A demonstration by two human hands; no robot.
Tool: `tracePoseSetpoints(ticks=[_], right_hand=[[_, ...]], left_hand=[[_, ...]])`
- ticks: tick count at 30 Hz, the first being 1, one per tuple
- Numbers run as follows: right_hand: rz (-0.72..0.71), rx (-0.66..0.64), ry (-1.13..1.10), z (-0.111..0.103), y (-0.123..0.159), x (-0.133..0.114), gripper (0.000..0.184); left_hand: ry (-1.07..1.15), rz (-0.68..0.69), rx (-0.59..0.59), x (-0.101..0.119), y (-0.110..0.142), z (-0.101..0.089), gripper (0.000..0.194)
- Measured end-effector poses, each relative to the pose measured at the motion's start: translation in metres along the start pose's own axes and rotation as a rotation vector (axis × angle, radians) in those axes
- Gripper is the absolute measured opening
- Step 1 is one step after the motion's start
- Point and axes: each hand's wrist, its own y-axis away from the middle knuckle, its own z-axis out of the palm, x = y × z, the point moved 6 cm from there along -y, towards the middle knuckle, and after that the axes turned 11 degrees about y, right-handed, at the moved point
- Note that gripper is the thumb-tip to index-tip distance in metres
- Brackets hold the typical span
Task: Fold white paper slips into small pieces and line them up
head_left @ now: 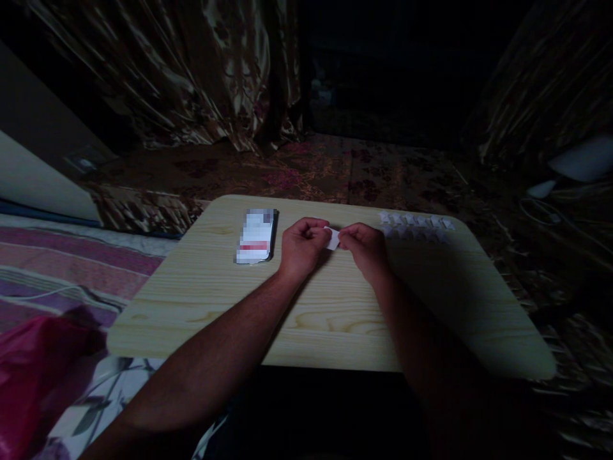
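A small white piece of paper [332, 239] is held between my two hands above the middle of the table. My left hand [304, 243] pinches its left edge between thumb and fingers. At its right edge, the fingertips of my right hand [364, 248] are closed on it as well. Whether the paper is folded cannot be made out. Just beyond my right hand, several small white folded paper pieces [416, 222] stand in two rows near the table's far right corner; the nearer row lies in shadow.
The pale wood-grain table [335, 326] has rounded corners. Left of my hands lies a pile of white sheets or a phone-like item [256, 237], blurred out. A bed with a striped cover [138, 255] and a pink bag [33, 377] are at left. Patterned curtains [239, 70] hang behind.
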Motion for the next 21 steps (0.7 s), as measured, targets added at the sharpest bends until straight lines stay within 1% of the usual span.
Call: tracePoseSetpoints(ticks=[6,11,21], right_hand=[[-0.004,0.022,-0.02,0.0,0.0,-0.002,0.015],[-0.067,0.015,-0.038,0.001,0.001,-0.005,0.017],[-0.127,0.049,0.02,-0.002,0.006,-0.013,0.013]], left_hand=[[0.052,-0.049,-0.05,-0.004,0.001,0.003,0.026],[0.064,-0.062,-0.046,-0.007,0.0,0.001,0.027],[0.15,-0.133,-0.023,-0.012,0.0,0.0,0.028]])
